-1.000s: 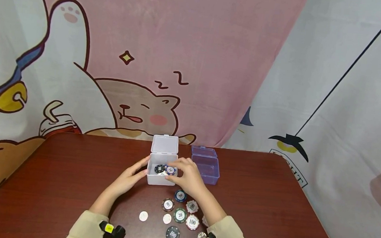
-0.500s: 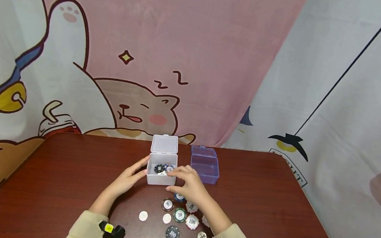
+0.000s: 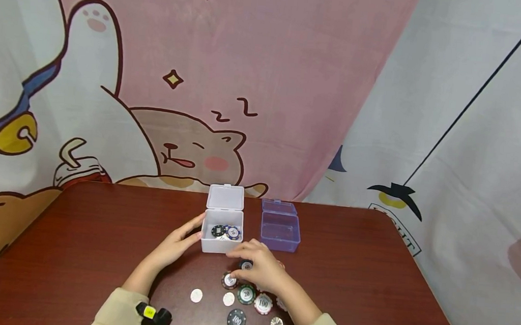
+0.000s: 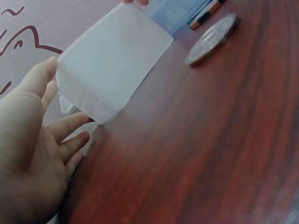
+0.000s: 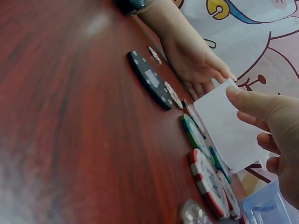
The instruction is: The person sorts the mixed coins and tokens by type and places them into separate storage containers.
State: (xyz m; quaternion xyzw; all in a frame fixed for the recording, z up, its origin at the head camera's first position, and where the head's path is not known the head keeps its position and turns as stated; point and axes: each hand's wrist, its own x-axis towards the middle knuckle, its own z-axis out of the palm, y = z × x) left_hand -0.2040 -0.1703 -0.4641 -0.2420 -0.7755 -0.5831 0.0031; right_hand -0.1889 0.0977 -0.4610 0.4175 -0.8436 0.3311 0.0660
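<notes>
Plastic, smooth and milky, makes the white box (image 3: 220, 246), a rectangular thing which stands on the glossy, wood-grained table (image 3: 98, 241) with its lid (image 3: 226, 197) raised. On its right, near, is a purple box (image 3: 280, 241) of see-through plastic, lid also raised; so the boxes are two. The left hand (image 3: 173, 246) lays extended fingers against the left wall of the white box, not curled around it. The right hand (image 3: 258, 270) is in front of this box, fingers loosely bent and gripping nothing; whether its thumb touches the brown chip (image 3: 228, 283), I cannot tell. Inside the white box I count two round chips clearly, a black-and-white chip (image 3: 218, 230) and a blue-and-white chip (image 3: 233, 233), with something pale beneath. On the table five patterned chips are well recognised: the brown chip, a dark blue chip (image 3: 246, 265), a green chip (image 3: 246, 294), a red-edged chip (image 3: 263, 304) and a black chip (image 3: 236, 320); the right arm partly covers others. Flat silvery discs (image 3: 196, 295) are three.
</notes>
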